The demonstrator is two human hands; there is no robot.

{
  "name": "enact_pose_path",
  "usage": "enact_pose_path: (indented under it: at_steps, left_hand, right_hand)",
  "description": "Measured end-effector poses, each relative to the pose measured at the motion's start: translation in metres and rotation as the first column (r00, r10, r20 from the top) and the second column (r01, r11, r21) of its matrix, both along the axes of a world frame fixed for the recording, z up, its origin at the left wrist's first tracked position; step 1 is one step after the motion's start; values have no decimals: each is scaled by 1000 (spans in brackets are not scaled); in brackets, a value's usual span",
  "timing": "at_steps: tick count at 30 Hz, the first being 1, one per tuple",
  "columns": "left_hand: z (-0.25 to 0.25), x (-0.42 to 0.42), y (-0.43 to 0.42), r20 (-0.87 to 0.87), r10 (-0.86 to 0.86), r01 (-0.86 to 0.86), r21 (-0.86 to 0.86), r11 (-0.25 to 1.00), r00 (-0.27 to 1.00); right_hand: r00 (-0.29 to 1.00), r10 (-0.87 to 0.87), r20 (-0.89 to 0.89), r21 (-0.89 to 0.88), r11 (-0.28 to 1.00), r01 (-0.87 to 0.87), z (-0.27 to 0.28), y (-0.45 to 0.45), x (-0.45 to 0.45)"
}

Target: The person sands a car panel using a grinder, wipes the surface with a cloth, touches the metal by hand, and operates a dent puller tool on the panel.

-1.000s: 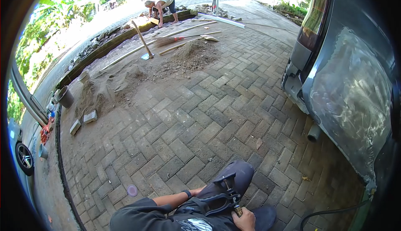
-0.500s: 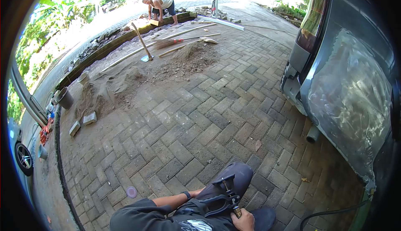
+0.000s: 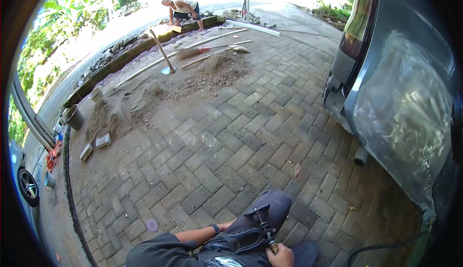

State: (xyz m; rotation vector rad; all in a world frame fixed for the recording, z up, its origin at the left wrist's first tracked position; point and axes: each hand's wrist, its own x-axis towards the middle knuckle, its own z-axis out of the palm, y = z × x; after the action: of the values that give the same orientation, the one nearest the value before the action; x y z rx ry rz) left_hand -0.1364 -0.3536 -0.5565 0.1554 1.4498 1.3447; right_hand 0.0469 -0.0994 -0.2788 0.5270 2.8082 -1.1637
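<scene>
At the bottom of the head view, my right hand is closed around the brass lower end of a black tool, which has a looped frame and a flat plate on top. The tool rests over my lap, by my bent knee. My left arm, with a dark band at the wrist, reaches toward my thigh. Of my left hand only a small part near the wrist shows; its fingers are hidden behind the leg.
To the right stands a vehicle with a sanded panel, a black hose below it. Ahead, a co-worker bends beside a trench. Sand piles, a hoe, a broom, buckets and loose bricks lie left and ahead.
The co-worker has raised their upper body somewhat, and one arm now rests near the knee. The head view has shifted slightly. My right hand keeps its hold on the tool.
</scene>
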Motion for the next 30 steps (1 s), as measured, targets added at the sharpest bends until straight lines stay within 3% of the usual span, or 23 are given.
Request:
enact_pose_path:
  at_steps: [13, 15, 16, 19, 23, 27, 30]
  left_hand:
    - [-33, 9, -7, -49, 46, -45, 17, 999, 998]
    - [-38, 6, -11, -126, 40, -46, -44, 998, 991]
    - [-28, 4, -12, -198, -17, -14, -156, 988, 980]
    - [-12, 5, -4, -137, 221, -256, -353, 900, 966]
    - [-23, 8, -9, -142, 258, -291, -312, 904, 956]
    - [-36, 3, -6, -187, 251, -299, -307, 903, 950]
    - [-19, 0, -4, -316, 169, -280, -351, 893, 934]
  right_hand:
    - [1000, -17, 2, 33, 999, 17, -3, 0, 1]
    - [1000, -18, 11, 50, 999, 18, -10, 1, 2]
    - [1000, -18, 13, 45, 999, 17, -9, 1, 2]
    - [997, -14, 73, 62, 998, 10, -5, 2, -2]
    - [976, -14, 219, 101, 995, -8, 1, 3, -4]
    - [999, -13, 40, 8, 1000, 12, -3, 1, 0]
    - [985, -8, 175, 131, 991, -15, -9, 5, -3]
